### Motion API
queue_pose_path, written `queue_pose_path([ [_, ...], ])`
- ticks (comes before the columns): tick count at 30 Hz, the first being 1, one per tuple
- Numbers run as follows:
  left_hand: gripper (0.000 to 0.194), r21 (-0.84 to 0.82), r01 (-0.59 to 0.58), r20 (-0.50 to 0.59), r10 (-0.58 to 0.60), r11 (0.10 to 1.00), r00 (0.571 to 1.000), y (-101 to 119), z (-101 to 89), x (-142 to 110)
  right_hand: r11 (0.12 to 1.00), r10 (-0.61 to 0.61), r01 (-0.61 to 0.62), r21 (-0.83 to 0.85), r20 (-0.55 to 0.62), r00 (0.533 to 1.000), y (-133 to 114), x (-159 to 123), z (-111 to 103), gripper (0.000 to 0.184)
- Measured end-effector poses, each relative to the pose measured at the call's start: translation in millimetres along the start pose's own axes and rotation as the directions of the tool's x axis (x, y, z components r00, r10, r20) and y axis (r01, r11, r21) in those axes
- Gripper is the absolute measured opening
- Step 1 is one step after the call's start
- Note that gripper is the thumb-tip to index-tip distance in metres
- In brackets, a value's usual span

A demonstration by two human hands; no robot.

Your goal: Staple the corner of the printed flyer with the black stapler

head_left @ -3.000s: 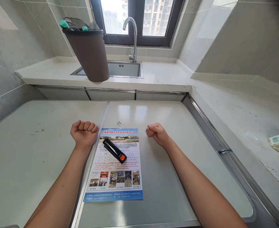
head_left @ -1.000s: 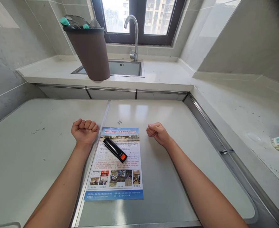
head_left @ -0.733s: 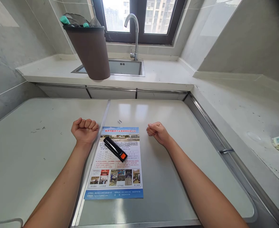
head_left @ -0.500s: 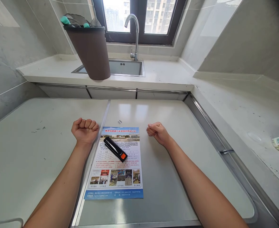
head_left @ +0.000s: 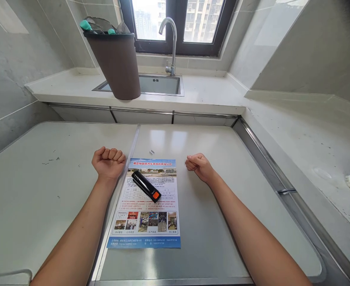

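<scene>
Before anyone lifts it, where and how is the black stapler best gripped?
Probably by the middle of the black stapler, from the right with the right hand, pinching its long sides: it is slim and lies diagonally on the leaflet, its orange end at the near right.

Camera view slightly farther left and lower.

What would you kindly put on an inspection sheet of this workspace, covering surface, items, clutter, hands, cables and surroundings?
Surface: pale two-panel tabletop, showing light reflections.
Items: black stapler with an orange end, lying aslant on a printed sheet.
Clutter: small metal pieces beyond the sheet; dark bits on the left panel.
Hands: left hand and right hand closed in fists on either side of the sheet; insides hidden.
Cables: nothing seen.
Surroundings: brown bin partly hiding the sink; tap; window.
</scene>
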State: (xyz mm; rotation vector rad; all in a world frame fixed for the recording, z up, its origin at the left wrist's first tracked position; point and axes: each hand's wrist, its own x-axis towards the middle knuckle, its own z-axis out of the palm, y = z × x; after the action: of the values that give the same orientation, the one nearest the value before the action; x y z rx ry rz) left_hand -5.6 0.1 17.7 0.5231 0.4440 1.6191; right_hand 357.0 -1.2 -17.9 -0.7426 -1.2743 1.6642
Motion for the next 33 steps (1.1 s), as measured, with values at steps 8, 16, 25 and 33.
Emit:
queue_pose_path([
  [8,0.053,-0.005,-0.009,-0.037,0.009,1.0,0.999,-0.9,0.5,-0.4,1.0,0.0,0.0,-0.012,0.001,1.0,-1.7,-0.7,1.1,0.063],
  [16,0.057,0.014,-0.008,-0.122,0.01,1.0,0.993,-1.4,-0.1,-0.4,1.0,0.015,-0.015,-0.025,-0.019,1.0,-1.6,-1.5,1.5,0.064],
  [25,0.057,0.053,-0.01,-0.147,0.018,0.999,0.989,-1.4,-0.5,-0.6,0.999,0.014,-0.014,-0.035,-0.015,1.0,-2.3,-1.9,1.1,0.064],
  [33,0.056,-0.009,-0.002,-0.099,0.001,1.0,0.995,-1.7,0.1,-0.8,0.999,0.014,-0.014,-0.034,-0.015,1.0,-2.2,-1.5,1.6,0.064],
])
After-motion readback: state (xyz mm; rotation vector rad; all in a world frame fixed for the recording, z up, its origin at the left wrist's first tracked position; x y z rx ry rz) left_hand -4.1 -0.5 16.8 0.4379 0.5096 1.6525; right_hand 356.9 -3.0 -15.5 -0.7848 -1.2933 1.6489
